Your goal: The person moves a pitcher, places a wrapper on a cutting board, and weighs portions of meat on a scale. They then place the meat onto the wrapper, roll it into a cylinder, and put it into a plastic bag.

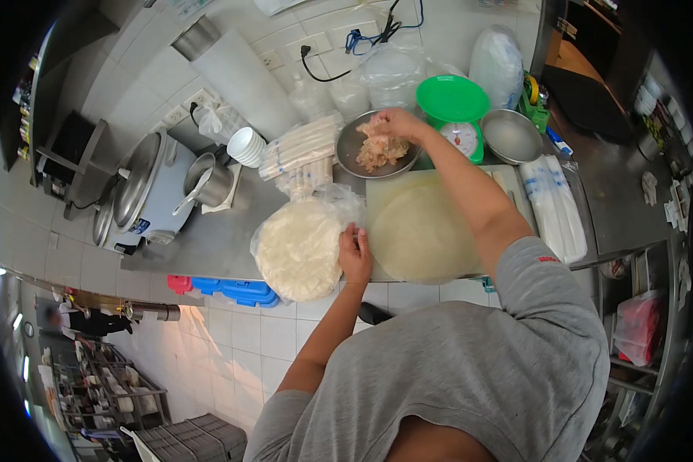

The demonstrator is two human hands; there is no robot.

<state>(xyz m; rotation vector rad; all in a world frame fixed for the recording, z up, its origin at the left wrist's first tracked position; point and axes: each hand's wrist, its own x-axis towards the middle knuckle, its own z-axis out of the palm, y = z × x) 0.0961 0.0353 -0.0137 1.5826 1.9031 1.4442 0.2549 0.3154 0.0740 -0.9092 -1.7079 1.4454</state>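
Observation:
My right hand (399, 126) reaches into a round metal bowl (349, 158). Its fingers are closed on a clump of pinkish minced filling (383, 154), and more of that filling lies below. On the near side, my left hand (354, 254) rests at the right edge of a stack of round pale wrappers (296, 250) in clear plastic, its fingers loosely apart and holding nothing that I can see. A thin, translucent round sheet (416, 231) lies flat on the pale cutting board (377, 189), under my right forearm.
A green kitchen scale (453, 98) and a metal bowl (511, 136) stand behind the board. Bagged white packs (554, 208) lie to the right. Wrapped rolls (304, 146), white cups (246, 145), a metal pot (215, 185) and a large cooker (150, 192) line the left.

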